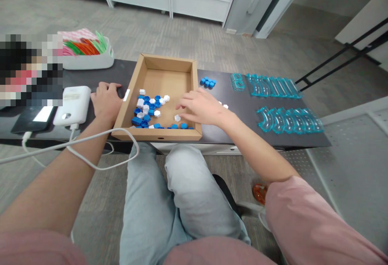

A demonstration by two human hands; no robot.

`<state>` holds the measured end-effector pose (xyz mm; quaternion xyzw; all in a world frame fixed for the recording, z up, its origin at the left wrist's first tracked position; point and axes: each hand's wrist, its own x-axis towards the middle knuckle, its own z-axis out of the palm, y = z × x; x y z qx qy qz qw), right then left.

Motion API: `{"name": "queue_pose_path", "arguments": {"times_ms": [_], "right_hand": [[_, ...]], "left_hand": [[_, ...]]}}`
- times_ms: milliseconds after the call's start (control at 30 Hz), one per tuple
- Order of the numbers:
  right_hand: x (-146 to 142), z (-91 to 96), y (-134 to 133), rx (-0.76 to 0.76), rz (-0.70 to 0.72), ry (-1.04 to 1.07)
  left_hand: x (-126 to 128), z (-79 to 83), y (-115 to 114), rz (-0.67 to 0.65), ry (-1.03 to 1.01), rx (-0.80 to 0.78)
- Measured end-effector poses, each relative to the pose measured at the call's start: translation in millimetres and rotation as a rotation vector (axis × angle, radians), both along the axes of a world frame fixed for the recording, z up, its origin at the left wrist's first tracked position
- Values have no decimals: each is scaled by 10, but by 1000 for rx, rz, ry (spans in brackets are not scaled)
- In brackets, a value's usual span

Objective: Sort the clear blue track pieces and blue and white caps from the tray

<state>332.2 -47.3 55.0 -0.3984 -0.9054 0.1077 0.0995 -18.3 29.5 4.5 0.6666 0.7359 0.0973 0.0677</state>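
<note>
A shallow cardboard box (133, 83) sits on the dark table, tilted toward me. Several small blue and white hexagonal pieces (147, 109) lie in its near left corner and along its front wall. My right hand (202, 106) reaches over the box's right wall, fingers loosely curled and spread, fingertips just above a lone white hexagon (177, 117). My left hand (106, 98) rests against the box's left wall with its fingers curled down onto the table. A small cluster of blue hexagons (207, 82) lies on the table right of the box.
Two rows of clear teal curved track pieces (274, 87) (289, 119) lie at the right. A white power bank (72, 105) with a cable and a phone (33, 118) lie at the left. A white bin of colourful strips (86, 53) stands behind them.
</note>
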Motion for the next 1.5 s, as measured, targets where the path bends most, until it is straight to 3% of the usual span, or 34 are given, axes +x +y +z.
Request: {"name": "queue_pose_path", "arguments": {"times_ms": [100,200,300,400,467,567,667,767,1033,1167,1333,1500], "right_hand": [[-372,-63,168,-54,18,-184],[-456,-54,214,-87,41,-179],[-206,62,102,-112,43,53],[287,140,-151,-139,-116,302],[634,81,-349,-119,-297,455],[1017,-164,-590,-61,-508,613],[1207,-429,-706,9,-585,598],[1302,-587,-743,93,-561,473],[1456,-861,-836,227,-555,339],[1454,-881,-837,330,-578,365],[1122,-551,-722,367,-386,429],[395,-74,-273,60,85,199]], "left_hand": [[17,23,-10,8,-8,-2],[29,36,-13,15,-21,2],[27,31,-12,12,-29,10],[21,17,-8,10,-21,7],[18,9,-4,15,-14,2],[16,5,1,10,-12,6],[17,15,0,0,-13,3],[23,34,-9,12,-7,-13],[79,50,-35,32,14,5],[103,60,-43,33,20,20],[99,73,-42,32,10,10],[87,67,-42,28,10,7]]}}
